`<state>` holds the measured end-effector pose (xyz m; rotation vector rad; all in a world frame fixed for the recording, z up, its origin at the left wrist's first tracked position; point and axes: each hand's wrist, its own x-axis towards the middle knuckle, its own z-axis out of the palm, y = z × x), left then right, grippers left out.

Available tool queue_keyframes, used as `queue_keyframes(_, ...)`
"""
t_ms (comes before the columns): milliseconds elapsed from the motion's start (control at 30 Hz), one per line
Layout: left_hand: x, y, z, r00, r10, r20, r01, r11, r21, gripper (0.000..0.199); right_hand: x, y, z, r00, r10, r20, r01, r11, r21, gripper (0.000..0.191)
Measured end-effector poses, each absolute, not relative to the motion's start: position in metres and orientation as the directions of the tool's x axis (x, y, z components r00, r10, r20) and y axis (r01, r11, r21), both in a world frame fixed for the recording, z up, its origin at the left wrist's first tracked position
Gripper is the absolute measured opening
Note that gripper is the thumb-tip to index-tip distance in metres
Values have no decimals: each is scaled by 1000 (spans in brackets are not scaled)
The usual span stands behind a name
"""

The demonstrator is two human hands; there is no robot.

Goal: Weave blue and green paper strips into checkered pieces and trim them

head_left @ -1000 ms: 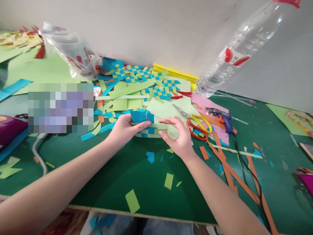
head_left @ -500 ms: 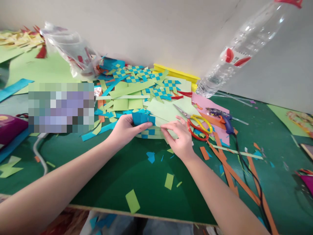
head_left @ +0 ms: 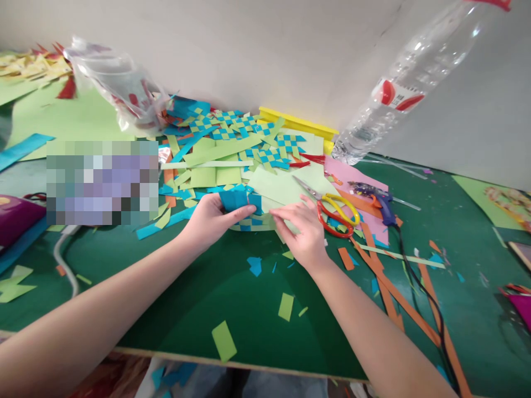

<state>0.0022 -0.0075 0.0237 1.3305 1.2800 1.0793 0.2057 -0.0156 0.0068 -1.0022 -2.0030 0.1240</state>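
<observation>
Thumb and fingers of my left hand (head_left: pixel 209 216) grip a woven piece of blue and light-green paper strips (head_left: pixel 245 222), its blue part (head_left: pixel 234 200) folded up near the fingertips. My right hand (head_left: pixel 302 224) is pinched at the right end of the light-green strips of this piece; the exact contact at the fingertips is too small to make out. Just right of my right hand lie scissors (head_left: pixel 338 213) with red and yellow handles. Behind both hands are pale green sheets (head_left: pixel 274 188) and a pile of blue-green woven paper pieces (head_left: pixel 269 157).
A clear plastic bottle (head_left: pixel 398 94) leans at the back right. A glue gun (head_left: pixel 385 207) with a black cord lies on pink paper, near orange strips (head_left: pixel 381 276). A bagged cup (head_left: pixel 120 88) stands back left. Paper scraps (head_left: pixel 224 340) dot the green table (head_left: pixel 174 326).
The blue part of the woven piece has tilted slightly in my left hand, and less of the checkered part shows. My right hand stays at the strip ends.
</observation>
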Motion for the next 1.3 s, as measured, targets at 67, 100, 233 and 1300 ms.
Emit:
queue_keyframes(67,3,-8,25,58,998,-26,132,18,991,33,205,-16,7,-289,691,662,611,666,-428,15)
queue_keyframes(100,3,-8,25,58,998,-27,129,19,992,33,204,-16,7,-282,690,667,612,664,-428,14)
queue_keyframes(233,3,-9,25,92,996,-18,109,8,994,30,203,-20,9,-280,685,673,586,677,-445,13)
queue_keyframes(1300,2,-1,14,28,999,31,159,-35,987,27,206,-11,0,-137,745,653,634,573,-519,5)
